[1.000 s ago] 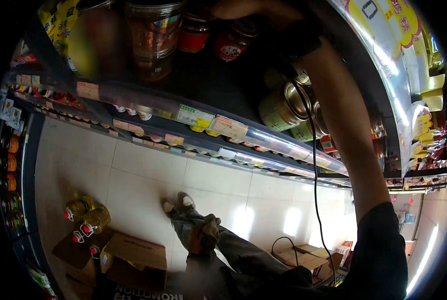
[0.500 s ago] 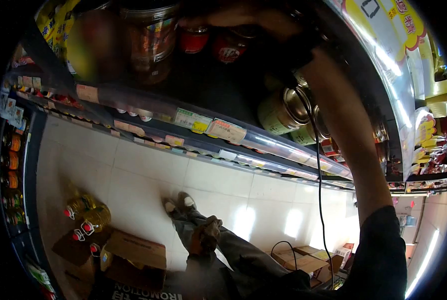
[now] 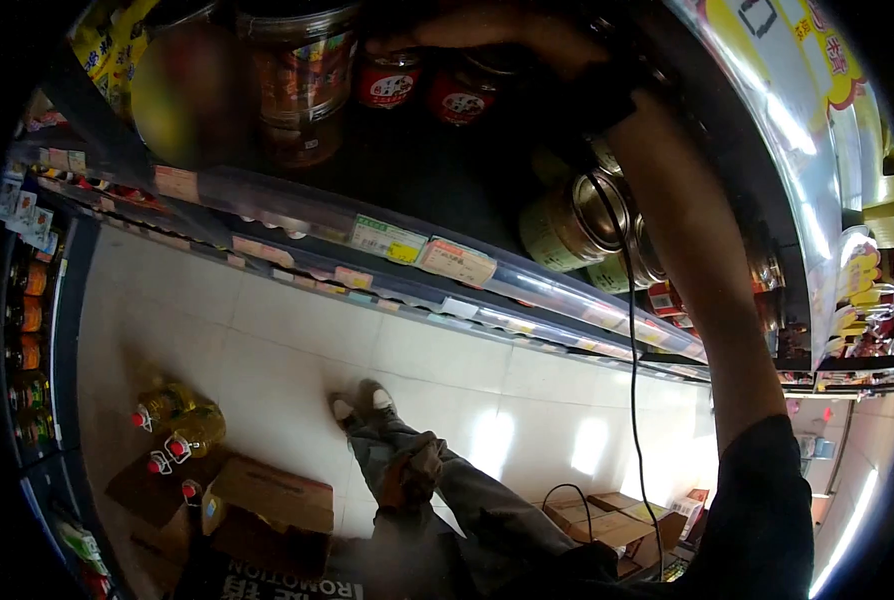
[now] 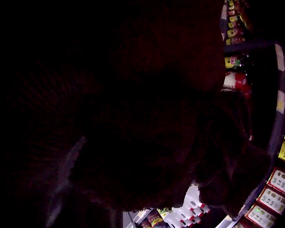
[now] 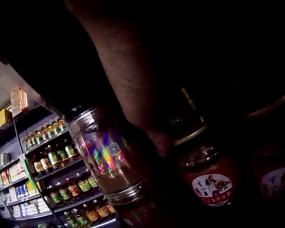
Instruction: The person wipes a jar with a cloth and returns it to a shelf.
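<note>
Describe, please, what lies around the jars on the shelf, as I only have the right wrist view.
Observer: Round metal tins with pale green labels sit close to the shelf's front edge, beside the raised arm.
Operator: What is on the floor?
Observer: Yellow oil bottles with red caps stand by brown cardboard boxes on the pale tiled floor.
Operator: Is anything trailing from the arm?
Observer: A thin black cable hangs from the wrist behind the right hand down towards the floor.
</note>
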Demonstrator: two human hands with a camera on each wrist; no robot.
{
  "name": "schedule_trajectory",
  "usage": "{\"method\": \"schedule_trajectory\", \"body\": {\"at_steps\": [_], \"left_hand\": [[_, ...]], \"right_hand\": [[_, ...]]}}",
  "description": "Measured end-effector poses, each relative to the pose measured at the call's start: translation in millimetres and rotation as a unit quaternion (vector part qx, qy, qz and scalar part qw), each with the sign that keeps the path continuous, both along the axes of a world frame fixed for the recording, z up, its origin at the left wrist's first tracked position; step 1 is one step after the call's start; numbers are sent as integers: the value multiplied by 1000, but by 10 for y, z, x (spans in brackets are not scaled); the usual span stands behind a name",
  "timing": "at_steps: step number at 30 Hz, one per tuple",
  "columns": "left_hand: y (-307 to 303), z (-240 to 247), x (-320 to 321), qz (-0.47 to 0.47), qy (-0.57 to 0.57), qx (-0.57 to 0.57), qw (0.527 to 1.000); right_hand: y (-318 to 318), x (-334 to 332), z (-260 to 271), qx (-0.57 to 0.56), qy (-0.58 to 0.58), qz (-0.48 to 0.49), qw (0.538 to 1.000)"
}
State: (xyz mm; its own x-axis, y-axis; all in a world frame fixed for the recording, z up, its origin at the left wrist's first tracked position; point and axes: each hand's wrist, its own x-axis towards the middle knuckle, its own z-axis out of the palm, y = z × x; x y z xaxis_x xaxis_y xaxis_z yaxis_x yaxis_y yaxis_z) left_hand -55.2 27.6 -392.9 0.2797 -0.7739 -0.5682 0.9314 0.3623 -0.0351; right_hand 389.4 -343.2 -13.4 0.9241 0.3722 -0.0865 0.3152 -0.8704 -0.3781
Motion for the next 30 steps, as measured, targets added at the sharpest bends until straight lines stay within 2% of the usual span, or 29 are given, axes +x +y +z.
{"method": "schedule_trajectory", "body": {"at_steps": [6,12,13,15,16,18,19,20,21,22,24,25,26,27,28,29,30], "left_hand": [[153,-227,-103,-52,-6,52,997],[299,-517,-186,-140,14,103,985],[256,-510,-175,-140,14,102,985],[123,-505,-138,-57,-27,-1,998],[112,-471,-156,-56,-28,-3,998],[10,191,95,-79,-30,131,988],[22,140,83,-76,-25,116,990],[75,-136,-38,-70,-18,87,994],[151,-509,-185,-67,-12,57,996],[225,-850,-347,-61,-10,38,997],[310,-1343,-551,-50,-8,4,999],[266,-1104,-442,-50,-10,4,999],[130,-473,-168,-40,-5,5,999],[54,-125,-25,-31,1,6,1000],[69,-225,-75,-30,1,5,1000],[104,-425,-168,-36,3,0,999],[125,-553,-218,-42,6,-4,999]], "right_hand": [[-19,-38,-91,93,-22,7,995],[-1,-63,-150,122,-32,10,992],[-4,-66,-157,126,-31,12,992],[-13,-80,-167,153,-30,15,988],[-14,-81,-175,170,-31,11,985],[-65,-25,-202,190,-26,6,981],[-119,42,-167,48,-2,13,999],[-169,90,-154,-94,24,21,995],[-160,39,-238,72,-10,64,995],[-152,-25,-325,73,-10,63,995],[47,-265,-389,125,-228,-9,966],[69,-252,-311,125,-230,-8,965],[101,-235,-180,-24,-170,-43,984],[97,-225,-117,-172,-105,-78,976],[68,-220,-136,-173,-105,-77,976],[34,-216,-171,0,-83,-8,997],[11,-222,-178,173,-57,61,981]]}}
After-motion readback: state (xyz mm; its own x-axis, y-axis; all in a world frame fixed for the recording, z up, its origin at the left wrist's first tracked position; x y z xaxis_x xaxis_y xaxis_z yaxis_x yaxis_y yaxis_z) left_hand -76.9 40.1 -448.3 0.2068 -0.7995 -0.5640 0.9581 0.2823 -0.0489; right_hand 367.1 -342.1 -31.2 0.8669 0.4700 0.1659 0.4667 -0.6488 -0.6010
